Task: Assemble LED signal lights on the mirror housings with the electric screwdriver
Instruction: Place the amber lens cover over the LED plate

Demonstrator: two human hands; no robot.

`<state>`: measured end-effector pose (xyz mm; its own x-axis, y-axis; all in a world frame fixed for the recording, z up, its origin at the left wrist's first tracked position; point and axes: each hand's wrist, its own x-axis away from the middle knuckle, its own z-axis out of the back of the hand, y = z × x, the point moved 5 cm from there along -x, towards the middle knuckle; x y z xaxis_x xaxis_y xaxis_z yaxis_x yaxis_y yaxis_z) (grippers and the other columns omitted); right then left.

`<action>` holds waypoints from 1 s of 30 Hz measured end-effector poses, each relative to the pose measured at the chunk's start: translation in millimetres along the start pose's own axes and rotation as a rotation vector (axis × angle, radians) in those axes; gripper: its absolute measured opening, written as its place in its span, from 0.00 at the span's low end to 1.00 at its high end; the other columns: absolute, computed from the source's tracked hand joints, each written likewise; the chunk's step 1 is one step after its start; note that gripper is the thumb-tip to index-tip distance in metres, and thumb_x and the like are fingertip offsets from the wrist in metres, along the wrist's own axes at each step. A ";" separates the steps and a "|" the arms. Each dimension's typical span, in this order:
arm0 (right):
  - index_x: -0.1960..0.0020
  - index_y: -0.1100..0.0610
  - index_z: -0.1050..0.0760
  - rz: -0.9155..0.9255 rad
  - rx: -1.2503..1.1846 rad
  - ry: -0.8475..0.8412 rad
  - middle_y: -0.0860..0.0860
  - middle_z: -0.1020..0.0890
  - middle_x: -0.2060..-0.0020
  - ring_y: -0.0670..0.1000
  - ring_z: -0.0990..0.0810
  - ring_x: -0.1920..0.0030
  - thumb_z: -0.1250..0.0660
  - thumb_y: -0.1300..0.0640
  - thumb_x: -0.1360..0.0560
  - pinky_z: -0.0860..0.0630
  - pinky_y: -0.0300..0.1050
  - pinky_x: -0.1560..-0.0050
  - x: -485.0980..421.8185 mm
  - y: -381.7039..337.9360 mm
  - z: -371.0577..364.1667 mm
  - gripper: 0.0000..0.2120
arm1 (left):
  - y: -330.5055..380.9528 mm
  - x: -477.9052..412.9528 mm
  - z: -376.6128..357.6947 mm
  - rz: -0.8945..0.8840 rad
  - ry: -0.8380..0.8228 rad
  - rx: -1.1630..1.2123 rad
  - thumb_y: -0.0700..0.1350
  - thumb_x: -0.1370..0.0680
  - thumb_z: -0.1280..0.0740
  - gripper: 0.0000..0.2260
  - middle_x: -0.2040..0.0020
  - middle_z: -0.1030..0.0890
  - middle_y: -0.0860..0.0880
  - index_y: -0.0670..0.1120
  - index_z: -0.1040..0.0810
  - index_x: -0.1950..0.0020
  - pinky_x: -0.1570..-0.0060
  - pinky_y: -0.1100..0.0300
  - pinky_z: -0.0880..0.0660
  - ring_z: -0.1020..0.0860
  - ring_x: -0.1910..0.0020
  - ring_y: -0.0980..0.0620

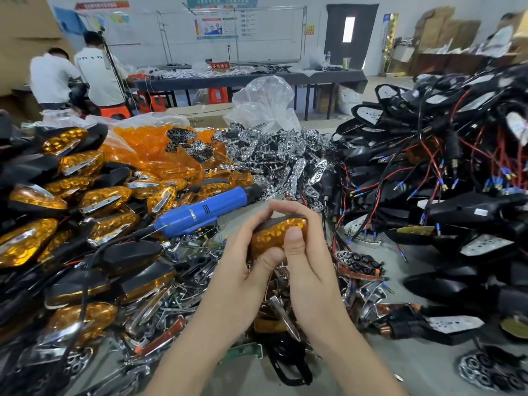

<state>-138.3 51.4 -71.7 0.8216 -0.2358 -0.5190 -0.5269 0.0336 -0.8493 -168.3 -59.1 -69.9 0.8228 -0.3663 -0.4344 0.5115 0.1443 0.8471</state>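
A workshop hall is stretching out behind the bench (400, 358), with two people (77, 75) working at a far table. I am looking down on heaps at every edge: finished amber lights (57, 195) along the left edge, wired black housings (445, 172) along the right edge, chrome reflectors (274, 155) toward the far middle.

Near the bench's middle, both hands are holding one signal light (274, 235), with its amber lens facing me and its dark shell behind. The left hand (243, 270) is cupping it from below, fingers curled round it. The right hand (311, 252) is arching over the top, thumb pressing on the lens. The electric screwdriver (205, 210) is lying unheld just left of the hands.

I am judging the piece light, rigid and glossy, so probably slippery on the lens and liable to scratch. The dark shell's edges are offering the safer hold.

Containers:
- An open plastic bag (134, 121) at the far left is spilling loose amber lenses (160, 158).
- A crumpled clear bag (265, 101) and a cardboard box (205, 117) are hiding their contents.
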 end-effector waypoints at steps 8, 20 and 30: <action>0.41 0.57 0.25 0.000 -0.142 0.006 0.46 0.18 0.40 0.49 0.21 0.35 0.45 0.57 0.16 0.25 0.40 0.37 -3.0 -2.4 -2.4 0.11 | 1.0 -0.4 4.3 -0.063 0.117 -0.074 0.50 0.20 0.33 0.14 0.38 0.24 0.63 0.58 0.28 0.35 0.36 0.66 0.31 0.26 0.34 0.58; 0.42 0.54 0.24 -0.017 -0.130 -0.003 0.46 0.18 0.38 0.51 0.21 0.34 0.44 0.56 0.16 0.24 0.47 0.35 -5.1 -0.7 1.1 0.10 | 4.8 2.2 4.5 -0.061 0.062 -0.037 0.54 0.18 0.39 0.16 0.34 0.24 0.63 0.56 0.29 0.30 0.38 0.69 0.32 0.27 0.32 0.59; 0.43 0.51 0.21 -0.004 -0.123 -0.064 0.49 0.16 0.41 0.49 0.18 0.39 0.33 0.52 0.19 0.22 0.39 0.43 -8.4 -7.8 0.4 0.07 | 11.4 2.2 9.4 -0.017 0.081 0.113 0.56 0.19 0.43 0.13 0.42 0.18 0.63 0.61 0.22 0.39 0.46 0.73 0.28 0.21 0.41 0.63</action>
<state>-141.0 53.5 -60.8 0.8338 -0.1729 -0.5243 -0.5432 -0.0874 -0.8350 -163.0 -66.9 -58.3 0.8338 -0.2920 -0.4686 0.4983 0.0324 0.8664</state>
